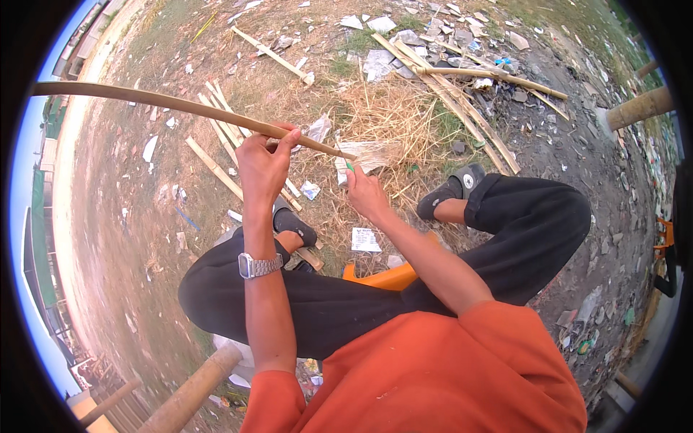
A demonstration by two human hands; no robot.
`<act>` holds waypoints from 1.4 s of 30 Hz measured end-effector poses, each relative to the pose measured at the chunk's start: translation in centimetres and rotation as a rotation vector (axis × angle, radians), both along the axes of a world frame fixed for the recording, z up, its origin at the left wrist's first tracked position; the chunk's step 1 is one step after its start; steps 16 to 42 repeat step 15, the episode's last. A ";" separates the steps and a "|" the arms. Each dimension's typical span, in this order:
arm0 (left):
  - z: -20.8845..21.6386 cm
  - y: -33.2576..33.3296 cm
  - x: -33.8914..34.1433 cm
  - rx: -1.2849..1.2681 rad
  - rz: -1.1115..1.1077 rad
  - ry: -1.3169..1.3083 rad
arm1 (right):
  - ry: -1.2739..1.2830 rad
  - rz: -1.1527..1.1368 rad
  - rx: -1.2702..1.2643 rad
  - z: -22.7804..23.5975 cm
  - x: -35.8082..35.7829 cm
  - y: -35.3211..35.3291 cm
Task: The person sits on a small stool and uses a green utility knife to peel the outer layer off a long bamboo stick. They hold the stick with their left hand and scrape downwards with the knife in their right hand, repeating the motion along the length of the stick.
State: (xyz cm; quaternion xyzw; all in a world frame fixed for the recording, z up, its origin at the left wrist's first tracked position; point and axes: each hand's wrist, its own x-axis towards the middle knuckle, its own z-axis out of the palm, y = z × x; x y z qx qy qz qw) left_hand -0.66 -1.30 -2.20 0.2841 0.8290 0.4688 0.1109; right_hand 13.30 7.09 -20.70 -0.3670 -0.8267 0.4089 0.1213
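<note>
A long, flat bamboo strip [180, 103] runs from the far left down to a point in front of me. My left hand [261, 162] is closed around it near its right end, thumb on top. My right hand [367, 193] grips a small knife [349, 165] by its green handle, most of which is hidden in the fingers. The knife's thin blade meets the strip close to its tip. Beneath that tip lies a pile of pale shavings [401, 119].
Split bamboo pieces [462, 105] lie at the far right, with others [215, 167] left of my left hand. An orange plastic stool [390, 278] is under me. Bamboo poles [193, 386] stand at lower left and right [639, 108]. Paper scraps and litter cover the ground.
</note>
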 end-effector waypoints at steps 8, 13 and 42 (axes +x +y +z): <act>0.2 -0.4 -0.2 -0.021 0.001 0.003 | -0.102 0.050 -0.192 4.3 0.1 -1.1; 0.4 0.1 0.2 -0.016 -0.033 -0.016 | -0.116 0.080 -0.239 2.2 1.1 0.5; 0.8 0.2 0.4 -0.038 -0.023 -0.034 | 0.016 0.101 -0.262 4.2 -0.1 -0.4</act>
